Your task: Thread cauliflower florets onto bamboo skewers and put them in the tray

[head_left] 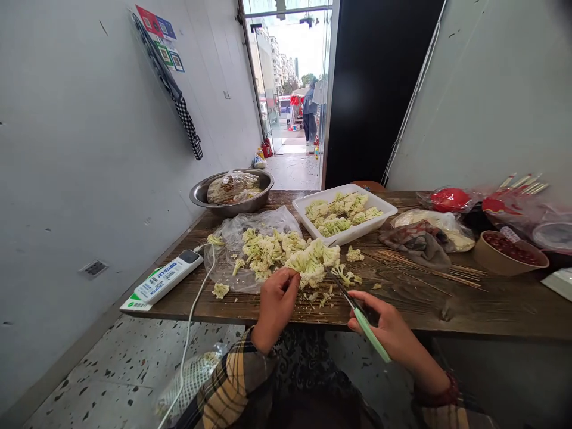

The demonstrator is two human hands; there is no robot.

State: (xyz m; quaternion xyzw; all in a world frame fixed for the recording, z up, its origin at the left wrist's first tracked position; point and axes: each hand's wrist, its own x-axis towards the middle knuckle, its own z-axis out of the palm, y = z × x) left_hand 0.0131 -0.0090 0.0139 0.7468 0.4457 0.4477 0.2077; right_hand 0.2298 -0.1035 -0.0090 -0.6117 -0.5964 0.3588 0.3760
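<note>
My left hand (277, 298) pinches a cauliflower piece (310, 259) by its lower left end, above the front of the table. In my right hand (386, 328) are scissors with a green handle (372, 335), their dark blades pointing up and left to the piece's right side. Behind the piece and to its left, a pile of florets (263, 250) lies on a clear plastic bag (227, 235). A white tray (353, 232) farther back holds more florets, with thin sticks among them. Small crumbs and loose bits are scattered below the held piece.
A metal basin (263, 196) with a bagged bundle stands at the back left. A white device (167, 277) with a cable lies at the left. Bamboo sticks (438, 269), a cloth (417, 241) and a paper bowl (509, 256) are at the right. Outside the doorway stands a person (309, 110).
</note>
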